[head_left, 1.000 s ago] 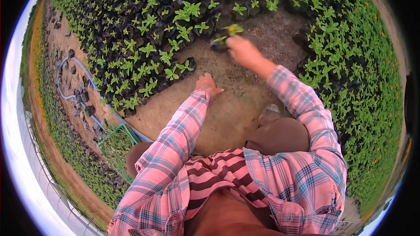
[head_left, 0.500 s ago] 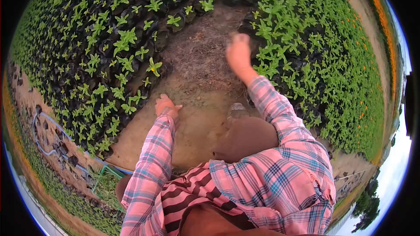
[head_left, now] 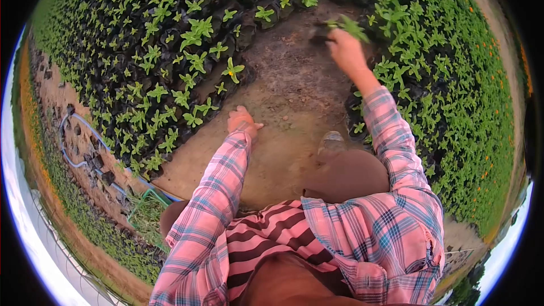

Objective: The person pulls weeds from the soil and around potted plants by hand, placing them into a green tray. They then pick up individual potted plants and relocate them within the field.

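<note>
A plant nursery: rows of seedlings in black grow bags (head_left: 170, 73) flank a dirt path (head_left: 283, 107).

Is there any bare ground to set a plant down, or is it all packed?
The brown bare soil strip is free, bordered by the left block of green seedlings in black bags, the right block, the left hand below and the right hand above, holding a small bagged seedling. Both blocks are packed tight.

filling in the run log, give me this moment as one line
right hand: grips seedling | left hand: down on bare soil | seedling rows: both sides of the soil strip
</note>
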The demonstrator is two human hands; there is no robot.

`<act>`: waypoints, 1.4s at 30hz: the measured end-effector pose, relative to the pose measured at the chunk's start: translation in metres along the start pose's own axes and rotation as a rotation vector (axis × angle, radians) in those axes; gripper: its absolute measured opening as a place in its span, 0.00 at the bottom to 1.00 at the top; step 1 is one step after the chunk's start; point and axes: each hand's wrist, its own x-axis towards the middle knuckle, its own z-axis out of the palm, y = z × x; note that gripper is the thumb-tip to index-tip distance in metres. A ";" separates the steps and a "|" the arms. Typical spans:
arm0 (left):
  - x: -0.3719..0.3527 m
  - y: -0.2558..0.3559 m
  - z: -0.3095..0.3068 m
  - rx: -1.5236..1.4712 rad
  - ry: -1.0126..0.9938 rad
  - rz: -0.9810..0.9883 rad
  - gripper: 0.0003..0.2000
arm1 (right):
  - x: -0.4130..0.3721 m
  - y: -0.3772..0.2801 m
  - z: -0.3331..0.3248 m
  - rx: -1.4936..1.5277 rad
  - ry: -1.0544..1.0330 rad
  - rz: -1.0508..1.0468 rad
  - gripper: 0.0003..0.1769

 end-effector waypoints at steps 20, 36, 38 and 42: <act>0.009 0.005 0.003 0.055 -0.059 -0.024 0.41 | 0.121 0.122 0.003 -0.242 0.311 0.402 0.13; 0.010 0.006 0.000 0.060 -0.074 -0.001 0.42 | 0.040 0.011 0.052 0.040 0.310 0.218 0.08; 0.007 0.007 -0.001 0.062 -0.059 0.017 0.42 | 0.027 0.006 0.066 0.086 0.039 0.133 0.09; 0.007 0.008 -0.004 0.030 -0.092 -0.032 0.43 | 0.041 0.018 0.024 0.370 0.151 0.390 0.12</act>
